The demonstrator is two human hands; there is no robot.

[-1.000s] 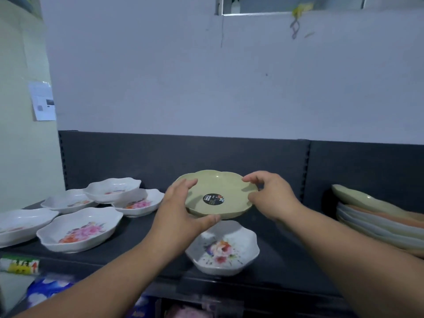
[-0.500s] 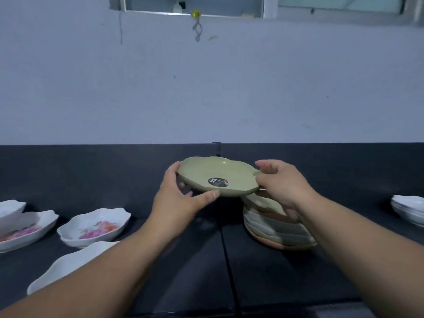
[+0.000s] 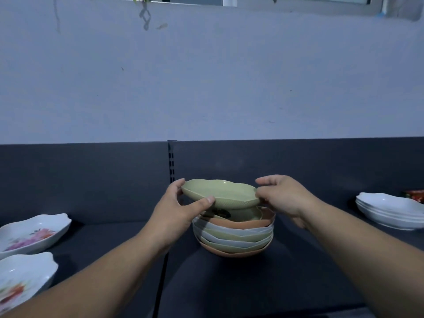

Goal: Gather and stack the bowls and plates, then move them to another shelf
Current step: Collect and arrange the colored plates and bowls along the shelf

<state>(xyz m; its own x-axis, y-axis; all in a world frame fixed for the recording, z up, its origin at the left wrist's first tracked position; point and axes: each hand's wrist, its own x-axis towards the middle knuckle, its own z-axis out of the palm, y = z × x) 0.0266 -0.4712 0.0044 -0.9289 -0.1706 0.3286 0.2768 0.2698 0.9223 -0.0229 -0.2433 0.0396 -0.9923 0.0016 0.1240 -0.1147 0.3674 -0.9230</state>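
Your green plate (image 3: 220, 195) now hovers just above the stack of plates (image 3: 234, 237); half a second ago it was off toward the stack's nine o'clock. Your left hand (image 3: 176, 211) pinches its rim at nine o'clock and your right hand (image 3: 283, 198) at three. It looks ready to lower. The floral bowls (image 3: 34, 230) at nine o'clock are not yet gathered.

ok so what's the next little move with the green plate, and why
Probably lower the green plate straight down onto the stack, then release. The left hand and the right hand grip its opposite rims. They hold it about level and roughly centred over the stack, seemingly just above it, so it doesn't look seated yet.
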